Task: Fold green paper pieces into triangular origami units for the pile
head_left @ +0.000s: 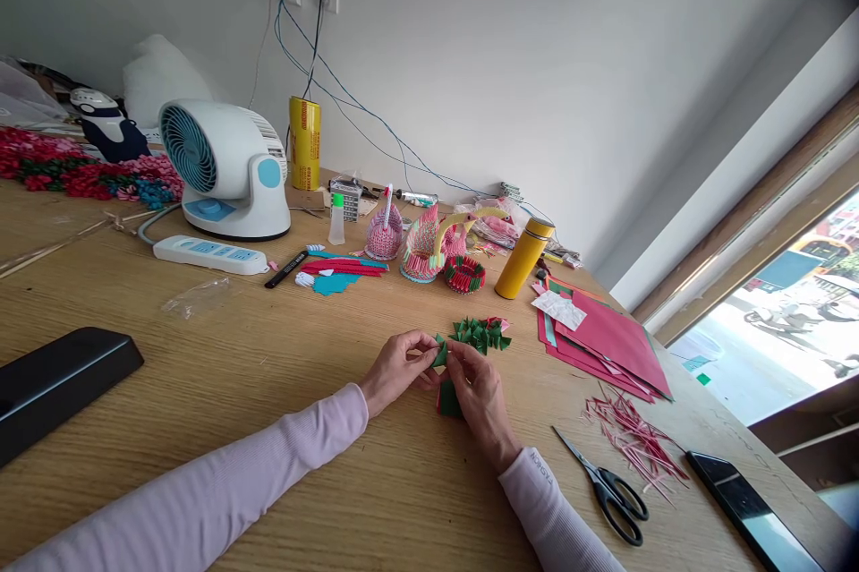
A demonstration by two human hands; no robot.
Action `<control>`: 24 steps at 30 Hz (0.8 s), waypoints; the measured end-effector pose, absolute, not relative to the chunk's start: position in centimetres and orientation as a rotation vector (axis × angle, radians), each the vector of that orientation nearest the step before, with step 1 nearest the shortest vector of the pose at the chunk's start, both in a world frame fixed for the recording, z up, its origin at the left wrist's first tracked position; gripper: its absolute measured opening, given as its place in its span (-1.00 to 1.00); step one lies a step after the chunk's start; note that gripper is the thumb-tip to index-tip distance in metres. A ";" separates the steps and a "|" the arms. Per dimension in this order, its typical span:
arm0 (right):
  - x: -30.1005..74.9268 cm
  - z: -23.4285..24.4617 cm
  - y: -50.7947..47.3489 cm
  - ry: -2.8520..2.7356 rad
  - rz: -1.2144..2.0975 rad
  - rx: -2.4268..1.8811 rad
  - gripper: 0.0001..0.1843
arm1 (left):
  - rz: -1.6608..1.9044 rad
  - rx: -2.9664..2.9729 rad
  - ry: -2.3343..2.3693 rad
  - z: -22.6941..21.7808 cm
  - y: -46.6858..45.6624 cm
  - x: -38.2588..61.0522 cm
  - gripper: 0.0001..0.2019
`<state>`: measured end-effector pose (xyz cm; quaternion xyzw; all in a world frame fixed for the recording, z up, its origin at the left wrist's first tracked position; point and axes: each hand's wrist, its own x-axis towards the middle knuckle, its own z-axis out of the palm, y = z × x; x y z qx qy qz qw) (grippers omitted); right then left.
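Both hands meet at the middle of the wooden table (268,429). My left hand (397,368) and my right hand (478,395) pinch a small green folded paper piece (440,352) between their fingertips. Beneath my right hand lies a small stack of green and red paper (446,399). Just beyond the fingers sits a little heap of folded green pieces (480,335) with a pink one among them. Both arms wear pale pink sleeves.
Black scissors (609,490) and pink paper strips (634,438) lie right, near a phone (752,509). Red paper sheets (608,341), a yellow flask (523,257), origami models (429,250), a glue bottle (336,218), fan (225,167), power strip (209,254) and black case (57,384) surround.
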<state>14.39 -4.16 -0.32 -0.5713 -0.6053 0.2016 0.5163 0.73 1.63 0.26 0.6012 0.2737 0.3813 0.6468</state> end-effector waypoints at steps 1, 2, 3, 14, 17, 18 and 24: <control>14.4 -0.3 -4.2 -1.461 0.482 -1.358 -0.72 | 0.859 1.380 0.623 0.3 1.6 0.7 -0.66; 14.5 -0.3 -4.2 -1.473 0.477 -1.342 -0.71 | 0.853 1.392 0.621 0.4 1.6 0.6 -0.66; 14.5 -0.3 -4.2 -1.488 0.472 -1.326 -0.70 | 0.848 1.399 0.618 0.4 1.6 0.5 -0.66; 14.7 -1.0 -3.8 -1.484 0.456 -1.263 -0.68 | 0.758 1.216 0.515 0.0 2.0 0.6 -0.66; 14.7 -0.7 -4.0 -1.457 0.398 -1.281 -0.69 | 0.651 1.114 0.485 -0.2 2.0 0.6 -0.66; 14.7 -0.6 -4.0 -1.459 0.384 -1.292 -0.70 | 0.639 1.109 0.482 -0.2 2.0 0.6 -0.66; 14.7 -0.6 -4.1 -1.474 0.435 -1.322 -0.74 | 0.740 1.316 0.505 -0.3 2.1 0.7 -0.63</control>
